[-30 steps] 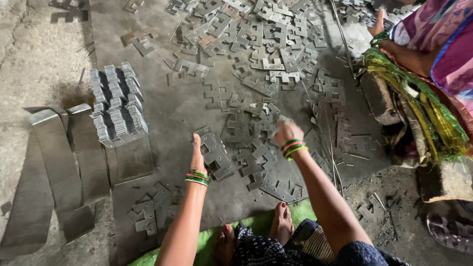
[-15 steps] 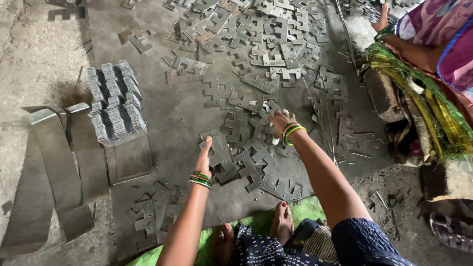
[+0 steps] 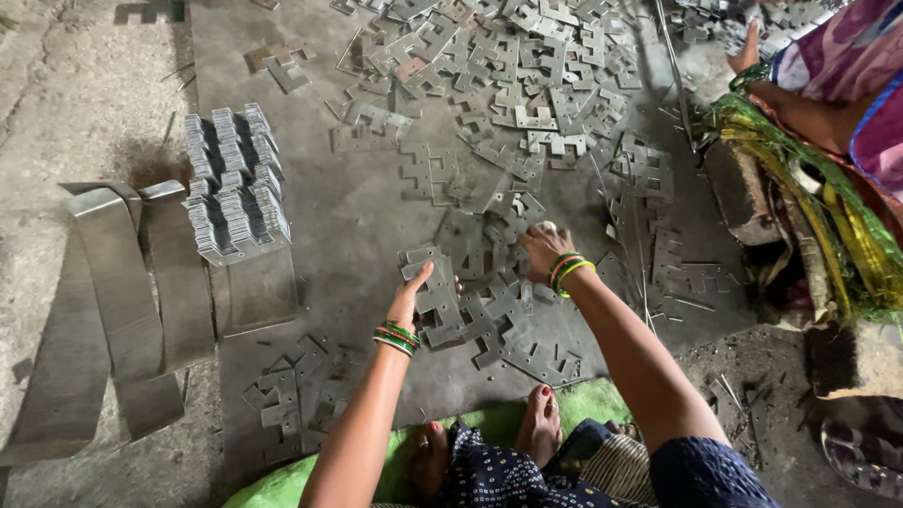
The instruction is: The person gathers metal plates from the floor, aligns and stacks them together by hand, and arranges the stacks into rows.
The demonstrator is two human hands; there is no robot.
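Left hand (image 3: 414,287) is pinching a small stack of metal plates (image 3: 435,293) on the floor; right hand (image 3: 543,246) is closed on another. Thin, stiff, sharp-edged stuff, so grip the flat faces.

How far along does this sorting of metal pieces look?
Done: a neat stack of stamped metal pieces stands at the left. In hand: the left hand grips a small bundle of plates, while the right hand reaches into loose ones on the floor. Left: a large scattered heap of pieces farther out, likely most of the work.
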